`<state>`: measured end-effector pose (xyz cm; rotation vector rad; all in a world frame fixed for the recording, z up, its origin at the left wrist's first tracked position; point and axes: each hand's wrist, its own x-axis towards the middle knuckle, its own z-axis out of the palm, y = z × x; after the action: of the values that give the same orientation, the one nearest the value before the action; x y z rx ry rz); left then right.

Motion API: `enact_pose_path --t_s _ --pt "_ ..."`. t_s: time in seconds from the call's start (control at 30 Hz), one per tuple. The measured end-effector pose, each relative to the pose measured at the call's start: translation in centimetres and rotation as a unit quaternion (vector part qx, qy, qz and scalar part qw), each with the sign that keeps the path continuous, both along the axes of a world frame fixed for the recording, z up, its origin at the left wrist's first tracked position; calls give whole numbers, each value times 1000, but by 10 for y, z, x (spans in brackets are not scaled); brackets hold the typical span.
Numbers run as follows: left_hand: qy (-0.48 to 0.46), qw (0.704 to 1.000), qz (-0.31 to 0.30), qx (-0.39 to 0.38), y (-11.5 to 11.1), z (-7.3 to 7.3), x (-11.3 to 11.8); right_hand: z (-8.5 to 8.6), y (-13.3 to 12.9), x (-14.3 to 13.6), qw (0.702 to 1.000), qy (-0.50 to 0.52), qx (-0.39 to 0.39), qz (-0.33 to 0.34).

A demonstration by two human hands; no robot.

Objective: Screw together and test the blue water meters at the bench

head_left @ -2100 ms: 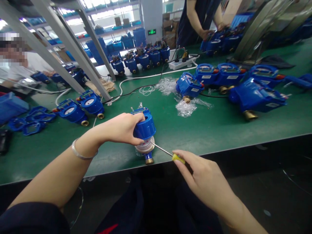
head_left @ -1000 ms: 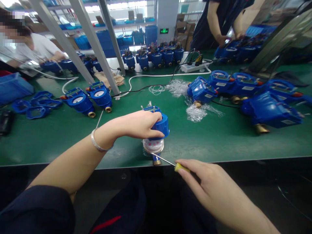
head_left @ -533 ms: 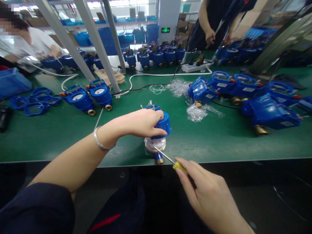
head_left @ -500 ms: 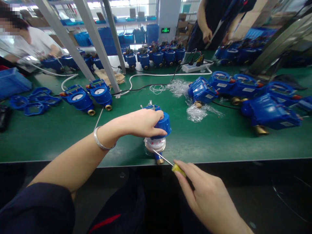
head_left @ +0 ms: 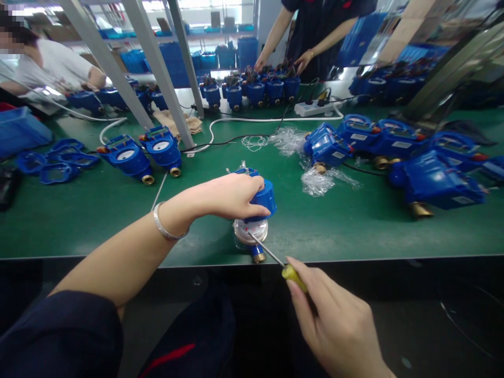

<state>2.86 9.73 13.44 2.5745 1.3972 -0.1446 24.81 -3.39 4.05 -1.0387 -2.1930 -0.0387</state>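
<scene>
My left hand [head_left: 240,197] is closed around the blue housing [head_left: 264,195] of a water meter near the table's front edge. The housing is tipped up above the meter's round whitish dial [head_left: 251,231]. A blue pipe end with a brass thread [head_left: 258,254] sticks out below the dial toward me. My right hand [head_left: 334,310] grips the yellow handle of a screwdriver [head_left: 269,253]. Its thin metal shaft points up and left, with the tip at the dial face. Whether the tip presses on the dial I cannot tell.
Two blue water meters [head_left: 144,152] stand at the left, near several loose blue frames [head_left: 59,161]. More meters [head_left: 437,178] and crumpled clear plastic [head_left: 315,181] lie at the right. A power strip [head_left: 317,107] and metal posts are farther back. Two people are across the table.
My right hand and the screwdriver have shifted slightly right and down, the tip slightly up. My left hand keeps its grip. The person at the back has moved left, hands now at the meters there.
</scene>
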Motion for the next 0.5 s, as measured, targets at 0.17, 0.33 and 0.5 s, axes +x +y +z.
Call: enact_pose_path --t_s 0.17,0.33,0.5 --pt "6 1000 -1 4 0 0 3 -13 -2 -11 997 -69 -16 -33" --pt "5 1000 16 5 -1 0 5 -9 2 -23 998 -32 9 -54" --pt "1 1000 20 -3 -1 1 5 -5 -2 -16 1000 -10 20 -15"
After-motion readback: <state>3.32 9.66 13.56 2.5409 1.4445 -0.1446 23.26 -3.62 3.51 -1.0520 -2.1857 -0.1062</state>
